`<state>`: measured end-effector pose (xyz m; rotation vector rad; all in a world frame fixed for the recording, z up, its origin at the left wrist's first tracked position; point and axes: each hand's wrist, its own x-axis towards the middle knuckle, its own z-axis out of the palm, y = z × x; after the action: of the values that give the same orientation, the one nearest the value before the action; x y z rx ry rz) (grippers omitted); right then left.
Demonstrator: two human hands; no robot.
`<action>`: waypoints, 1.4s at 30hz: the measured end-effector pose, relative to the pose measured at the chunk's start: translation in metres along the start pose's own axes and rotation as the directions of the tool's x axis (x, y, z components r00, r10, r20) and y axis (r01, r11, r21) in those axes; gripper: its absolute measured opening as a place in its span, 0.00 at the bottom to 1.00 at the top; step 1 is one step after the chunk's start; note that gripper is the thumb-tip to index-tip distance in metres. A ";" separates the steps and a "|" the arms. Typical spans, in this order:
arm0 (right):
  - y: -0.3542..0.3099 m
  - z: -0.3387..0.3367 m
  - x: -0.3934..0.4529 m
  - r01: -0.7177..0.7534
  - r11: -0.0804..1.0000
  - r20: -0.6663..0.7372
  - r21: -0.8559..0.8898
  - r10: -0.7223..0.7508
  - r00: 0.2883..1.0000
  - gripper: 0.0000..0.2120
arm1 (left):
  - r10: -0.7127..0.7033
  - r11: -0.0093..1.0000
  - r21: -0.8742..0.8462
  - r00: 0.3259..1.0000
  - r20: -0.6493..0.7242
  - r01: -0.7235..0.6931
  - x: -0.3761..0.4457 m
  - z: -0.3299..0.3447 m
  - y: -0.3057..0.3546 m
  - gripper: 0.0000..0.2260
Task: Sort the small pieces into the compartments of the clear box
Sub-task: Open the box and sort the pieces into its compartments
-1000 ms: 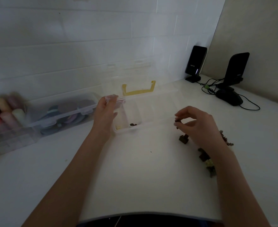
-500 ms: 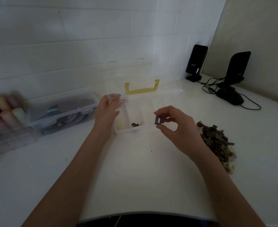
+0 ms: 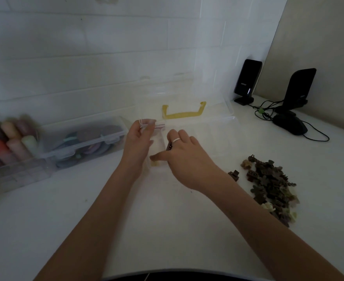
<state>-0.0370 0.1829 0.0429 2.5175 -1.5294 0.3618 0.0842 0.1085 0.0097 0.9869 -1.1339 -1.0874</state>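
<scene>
Your left hand (image 3: pixel 139 141) grips the left end wall of the clear box (image 3: pixel 213 130), which stands open toward the back edge of the tabletop (image 3: pixel 167 230). Your right hand (image 3: pixel 184 157) reaches over the leftmost compartments, a small dark piece (image 3: pixel 169 147) just visible under its fingers; whether they pinch it, I cannot tell. The pile of small pieces (image 3: pixel 272 185) lies near the tabletop's right edge.

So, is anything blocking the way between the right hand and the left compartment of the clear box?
Nothing visible. The lid is up, and the right hand is already over the open clear box.
</scene>
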 end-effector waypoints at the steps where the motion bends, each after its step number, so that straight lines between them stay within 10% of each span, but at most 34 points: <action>1: -0.001 0.000 0.002 -0.019 0.999 0.023 -0.027 0.020 1.000 0.23 | 0.003 1.000 0.002 1.000 -0.001 -0.003 0.000 0.000 0.000 0.03; 33: 0.004 -0.010 0.010 0.000 1.000 0.137 -0.003 0.000 0.991 0.29 | 0.032 0.998 0.060 0.999 0.009 -0.033 0.003 -0.002 -0.003 0.03; 42: 0.015 -0.007 0.010 -0.039 0.928 -0.179 0.371 0.113 0.977 0.10 | 0.021 0.999 0.050 1.000 0.023 -0.022 0.000 -0.004 0.001 0.04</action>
<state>-0.0469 0.1691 0.0527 2.5867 -1.6080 0.9628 0.0882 0.1091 0.0104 1.0018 -1.1926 -1.0594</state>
